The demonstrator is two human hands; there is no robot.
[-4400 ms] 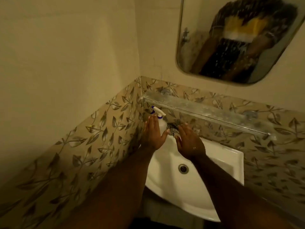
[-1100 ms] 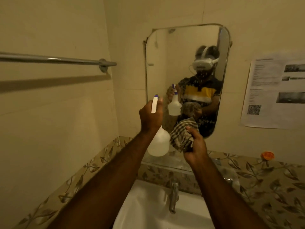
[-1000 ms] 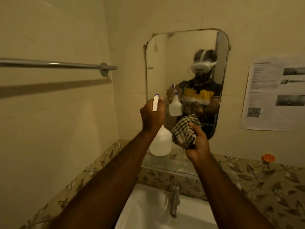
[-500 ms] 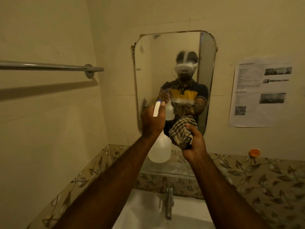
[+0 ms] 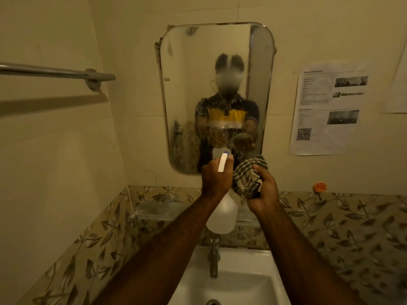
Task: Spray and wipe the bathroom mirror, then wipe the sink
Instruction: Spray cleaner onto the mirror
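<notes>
A rounded wall mirror (image 5: pixel 187 102) hangs straight ahead, its middle and lower glass covered with spray mist and droplets. My left hand (image 5: pixel 217 176) grips a white spray bottle (image 5: pixel 222 214) by the neck, with the nozzle pointed at the lower part of the mirror. Just to the right, my right hand (image 5: pixel 263 191) clutches a bunched checkered cloth (image 5: pixel 247 176) held away from the glass. Below, the white sink (image 5: pixel 233 280) with a metal tap (image 5: pixel 213 258) fills the bottom of the view.
A glass shelf (image 5: pixel 158 211) runs under the mirror above the leaf-patterned tiles (image 5: pixel 352 227). A metal towel rail (image 5: pixel 55 72) sticks out from the left wall. Printed paper sheets (image 5: pixel 328 108) hang on the wall to the right, and a small orange object (image 5: pixel 319 187) sits on the tile ledge.
Both hands left the sink and rose to the mirror, carrying bottle and cloth. In the last half second, spray mist has appeared on the glass and the view has centred on the mirror.
</notes>
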